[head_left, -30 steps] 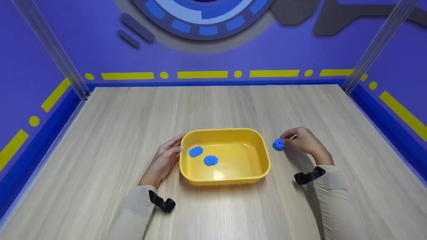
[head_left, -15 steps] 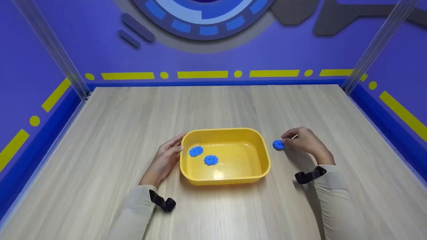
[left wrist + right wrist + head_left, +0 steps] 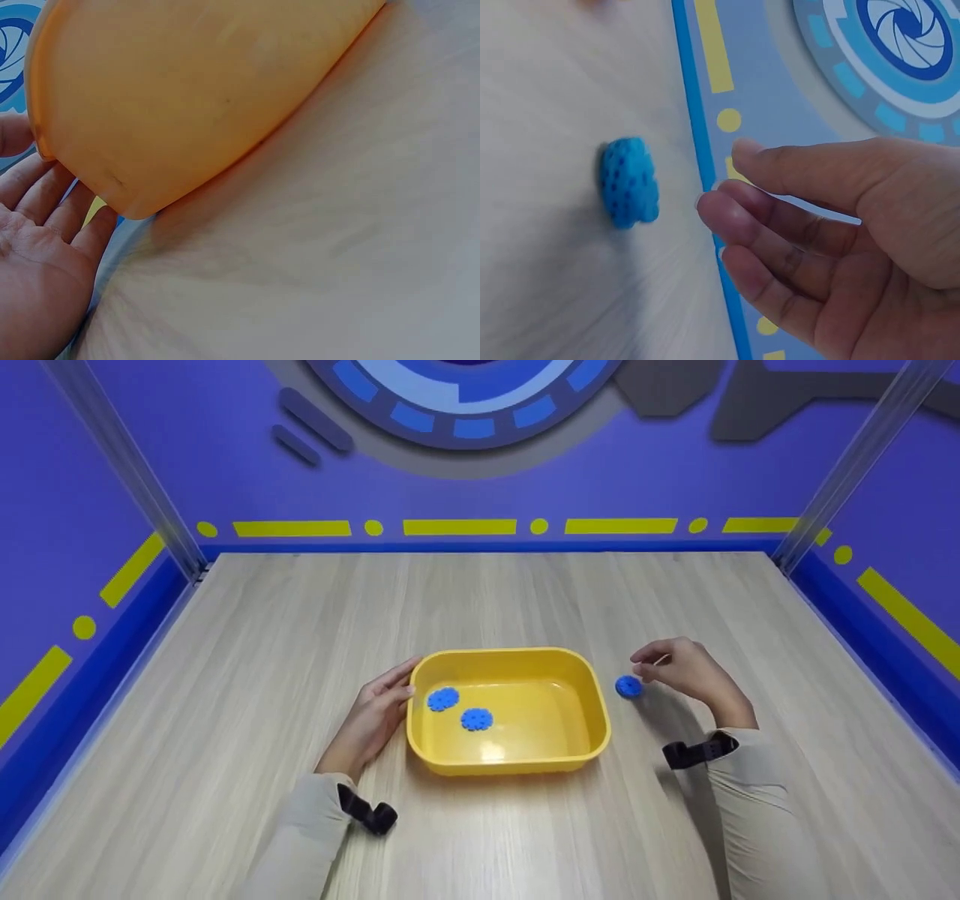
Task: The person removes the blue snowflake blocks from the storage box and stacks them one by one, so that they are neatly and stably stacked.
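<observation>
A yellow plastic tub (image 3: 510, 769) stands on the table, with two blue notched discs lying inside: one disc (image 3: 443, 699) near the left wall, the other disc (image 3: 477, 719) nearer the middle. My left hand (image 3: 371, 720) holds the tub's left side, its thumb at the rim and its fingers along the outer wall, as the left wrist view also shows. To the right of the tub, a small stack of blue notched discs (image 3: 628, 686) rests on the table. My right hand (image 3: 690, 673) hovers just above and beside that stack, apart from it, with nothing between its loosely bent fingers (image 3: 727, 214).
The wood-grain table (image 3: 300, 607) reaches back to a purple-blue panel (image 3: 480, 495) with yellow markings. Similar panels border the left and right sides. A black wrist camera (image 3: 367, 810) is strapped on the left wrist, another camera (image 3: 697, 752) on the right.
My right hand has let go of the blue disc stack and lifted slightly away from it. The stack stays on the table. My left hand keeps its place on the tub.
</observation>
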`<state>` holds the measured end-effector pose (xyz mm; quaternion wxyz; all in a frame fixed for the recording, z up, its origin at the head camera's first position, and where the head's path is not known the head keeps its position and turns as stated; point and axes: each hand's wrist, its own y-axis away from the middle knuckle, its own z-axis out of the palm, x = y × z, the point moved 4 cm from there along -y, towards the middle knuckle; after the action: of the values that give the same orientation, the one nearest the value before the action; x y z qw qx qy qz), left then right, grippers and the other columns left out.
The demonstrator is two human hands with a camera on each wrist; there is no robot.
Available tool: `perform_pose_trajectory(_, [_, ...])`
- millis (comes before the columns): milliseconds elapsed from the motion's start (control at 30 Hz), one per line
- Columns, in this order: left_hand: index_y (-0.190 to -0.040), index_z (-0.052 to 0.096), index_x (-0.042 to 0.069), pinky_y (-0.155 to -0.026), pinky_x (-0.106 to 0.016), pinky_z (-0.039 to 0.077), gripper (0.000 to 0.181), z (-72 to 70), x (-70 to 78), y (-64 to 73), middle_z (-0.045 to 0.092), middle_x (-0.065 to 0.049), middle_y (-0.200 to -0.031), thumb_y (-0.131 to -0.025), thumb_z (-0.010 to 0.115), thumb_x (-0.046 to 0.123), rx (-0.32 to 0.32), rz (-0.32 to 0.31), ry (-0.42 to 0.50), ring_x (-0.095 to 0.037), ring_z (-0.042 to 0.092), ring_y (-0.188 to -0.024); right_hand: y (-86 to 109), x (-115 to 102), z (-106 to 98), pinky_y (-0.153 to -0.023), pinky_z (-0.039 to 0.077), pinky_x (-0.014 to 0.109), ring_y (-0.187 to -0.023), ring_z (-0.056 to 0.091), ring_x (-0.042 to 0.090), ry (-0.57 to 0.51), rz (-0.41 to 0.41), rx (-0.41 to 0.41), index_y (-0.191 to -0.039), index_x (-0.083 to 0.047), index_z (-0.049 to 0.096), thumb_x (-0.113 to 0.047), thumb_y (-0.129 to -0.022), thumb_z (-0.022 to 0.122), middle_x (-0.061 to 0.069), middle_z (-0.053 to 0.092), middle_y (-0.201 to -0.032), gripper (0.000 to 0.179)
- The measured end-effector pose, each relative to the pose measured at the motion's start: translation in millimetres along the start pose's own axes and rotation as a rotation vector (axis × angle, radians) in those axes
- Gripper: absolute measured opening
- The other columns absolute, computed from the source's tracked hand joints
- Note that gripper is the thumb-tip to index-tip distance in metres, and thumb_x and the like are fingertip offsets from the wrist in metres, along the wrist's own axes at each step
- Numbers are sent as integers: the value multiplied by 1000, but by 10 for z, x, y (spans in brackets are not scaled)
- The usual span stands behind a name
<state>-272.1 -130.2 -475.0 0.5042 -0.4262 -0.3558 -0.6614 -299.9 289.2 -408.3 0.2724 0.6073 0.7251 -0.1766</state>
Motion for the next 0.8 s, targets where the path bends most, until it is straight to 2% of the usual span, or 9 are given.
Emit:
perform_pose_trajectory(300, [-146, 36, 0, -110, -29, 39, 55, -4, -4, 4, 36, -14, -153, -93, 49, -1, -11, -2, -4, -21, 38, -139, -93, -305, 19, -83, 56, 40, -87, 64, 24, 31, -41, -13, -113, -1, 68, -14, -90, 64, 15, 69, -102, 27])
perform_pose_trajectory(533, [-146, 36, 0, -109, -28, 39, 55, -11, -13, 6, 36, -13, -153, -93, 50, -1, 2, -10, -4, -21, 37, -139, -192, -637, 76, -84, 56, 42, -89, 65, 25, 62, -144, -41, -108, -3, 71, -11, -88, 66, 14, 70, -99, 21])
perform_pose_trajectory(800, [-146, 38, 2, -110, -28, 38, 54, -6, -8, 1, 37, -11, -153, -93, 49, -1, 10, -14, 5, -20, 37, -140, -279, -1033, 208, -85, 57, 41, -92, 66, 25, 100, -178, -147, -110, -6, 71, -13, -88, 68, 11, 71, -103, 23])
